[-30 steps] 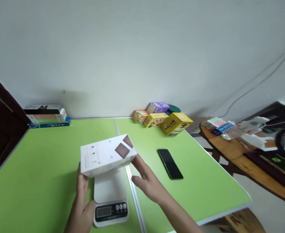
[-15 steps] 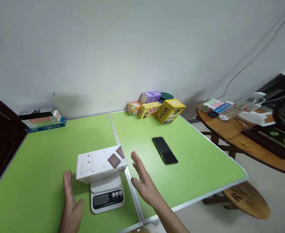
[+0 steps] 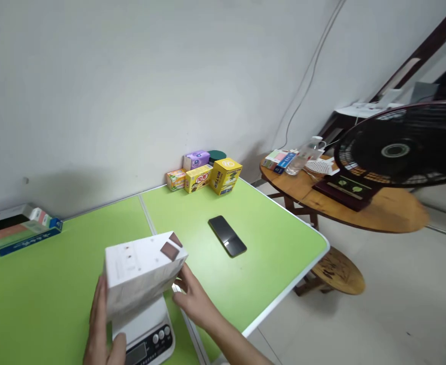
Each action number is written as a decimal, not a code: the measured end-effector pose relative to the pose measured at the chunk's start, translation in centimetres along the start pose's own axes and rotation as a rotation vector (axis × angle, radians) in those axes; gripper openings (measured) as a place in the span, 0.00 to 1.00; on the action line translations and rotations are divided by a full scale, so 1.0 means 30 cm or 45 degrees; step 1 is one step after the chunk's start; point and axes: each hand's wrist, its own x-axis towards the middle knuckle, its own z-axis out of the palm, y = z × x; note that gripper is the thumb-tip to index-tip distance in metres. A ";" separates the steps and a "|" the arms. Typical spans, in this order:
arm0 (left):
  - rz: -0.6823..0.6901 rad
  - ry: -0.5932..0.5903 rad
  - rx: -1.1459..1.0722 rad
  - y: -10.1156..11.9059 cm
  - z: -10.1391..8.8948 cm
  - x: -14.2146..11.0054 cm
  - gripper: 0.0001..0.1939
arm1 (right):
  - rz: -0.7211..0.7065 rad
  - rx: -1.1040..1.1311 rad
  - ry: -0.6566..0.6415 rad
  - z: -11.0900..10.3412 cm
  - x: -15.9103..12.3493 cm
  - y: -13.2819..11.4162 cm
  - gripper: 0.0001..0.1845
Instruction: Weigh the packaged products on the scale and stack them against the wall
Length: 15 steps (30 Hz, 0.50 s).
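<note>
The tabletop [image 3: 280,238] is smooth and leaf green, edged in pale trim, with a metal seam running away from me just right of the scale [image 3: 153,350]. It meets a plain grey-white wall [image 3: 94,91] beyond the scale, down which a thin cable [image 3: 312,76] droops. Off to the right of the scale, across a pale, glossy floor [image 3: 382,324], stand a wooden stool [image 3: 340,271] and a rounded wooden side table [image 3: 390,210]. On that lie a clear plastic bottle [image 3: 302,158] and some small packets; a dark round fan [image 3: 405,144], with a mesh guard, looms in front.

I have the white box [image 3: 143,276] between my two hands, tilted over the scale's flat white plate; I can't tell whether they touch. It is smooth card, printed with brown squares. My left hand [image 3: 100,324] is half open, fingers along its left end, thumb apart. My right hand [image 3: 195,298] is partly curled, fingers at its right end, thumb below.

Right of the scale and further off lies a glossy black phone [image 3: 227,236]. Well beyond the scale, by the wall, sit yellow, orange and purple cartons [image 3: 198,178] and a dark green round thing [image 3: 217,155]; far left of the scale is a stack of flat boxes [image 3: 17,233]
</note>
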 end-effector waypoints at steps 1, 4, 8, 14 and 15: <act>0.165 0.002 0.047 0.056 0.012 0.035 0.41 | -0.004 0.071 0.029 -0.031 0.013 -0.013 0.46; 0.542 -0.072 0.223 0.235 0.082 0.176 0.40 | -0.053 0.264 0.161 -0.152 0.079 -0.061 0.41; 0.680 -0.253 0.486 0.488 0.260 0.415 0.35 | -0.073 0.555 0.375 -0.337 0.237 -0.126 0.30; 0.683 -0.294 0.839 0.764 0.568 0.675 0.31 | 0.079 0.568 0.393 -0.571 0.498 -0.172 0.12; 0.708 -0.296 0.875 0.782 0.615 0.699 0.31 | 0.104 0.550 0.403 -0.605 0.537 -0.173 0.11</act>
